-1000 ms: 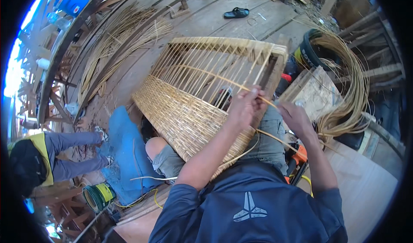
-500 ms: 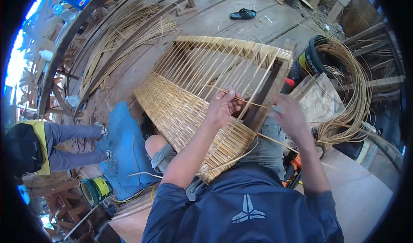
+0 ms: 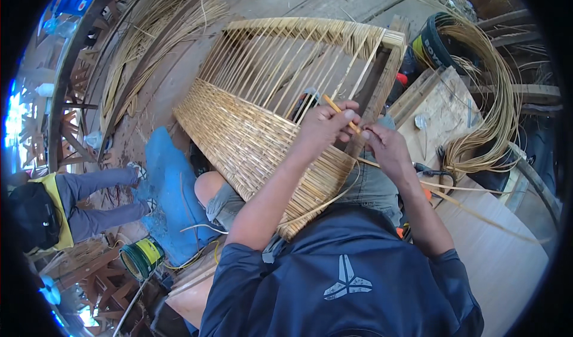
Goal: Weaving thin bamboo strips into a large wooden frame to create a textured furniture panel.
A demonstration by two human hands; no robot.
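A woven rattan panel [image 3: 256, 137] on a wooden frame [image 3: 375, 101] lies slanting over my lap. Its near part is tightly woven, while bare parallel strands [image 3: 280, 59] span the far part. Above the panel's right side, my left hand [image 3: 322, 128] is closed around a short visible length of yellow-orange rattan strip [image 3: 332, 103]. My right hand [image 3: 389, 151] pinches at the strip's lower end, its fingertips close to the left ones. A loose pale strand [image 3: 325, 204] curves along the panel's near edge.
To the right, a coil of rattan [image 3: 504, 98] hangs over a dark bucket [image 3: 431, 41], near a wooden board [image 3: 444, 107]. Loose rattan [image 3: 149, 44] lies at far left. A person [image 3: 89, 188] stands at left, beside blue cloth [image 3: 170, 182] and a green bucket [image 3: 142, 258].
My right hand has come in toward my left, and the two now meet at the strip. The strip, earlier stretched thin between them, now points up and left from my fingers. The view has shifted.
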